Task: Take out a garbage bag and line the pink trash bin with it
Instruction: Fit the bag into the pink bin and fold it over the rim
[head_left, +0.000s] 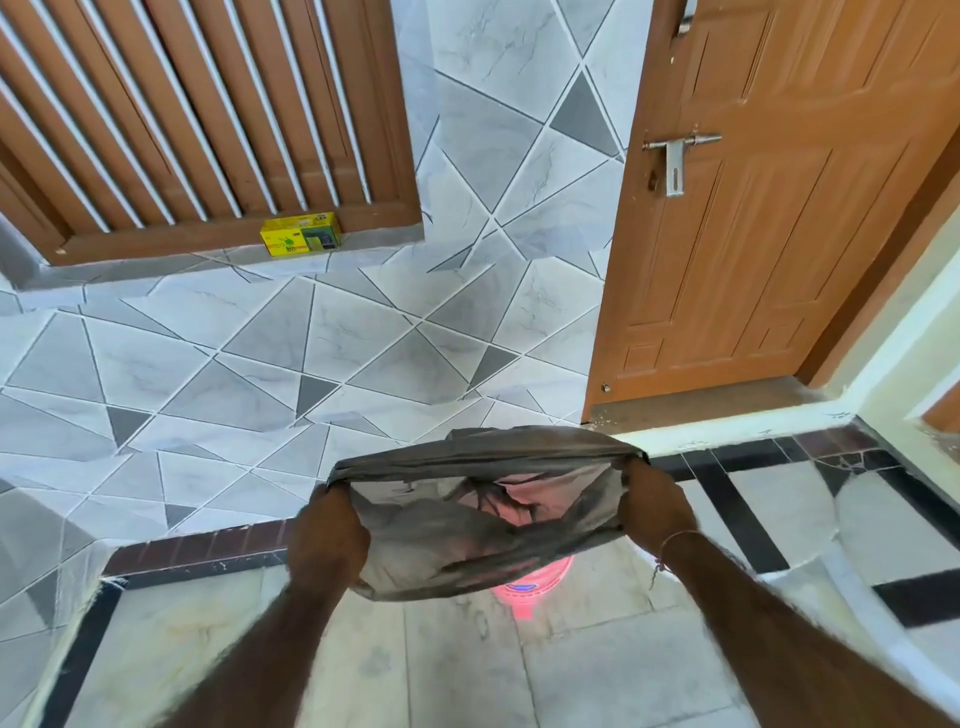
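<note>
Hands, my left hand and right hand, each grip clamped on the garbage bag rim; I'd keep it stretched wide and lower squarely over the pink trash bin beneath.

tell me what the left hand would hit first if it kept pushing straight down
Probably the pink trash bin under the grey garbage bag that the left hand grips; depth is unclear, so it may pass beside the rim.

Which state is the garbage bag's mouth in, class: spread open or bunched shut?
Spread open. The left hand and right hand stretch the garbage bag apart, and the pink trash bin shows through its gaping mouth.
</note>
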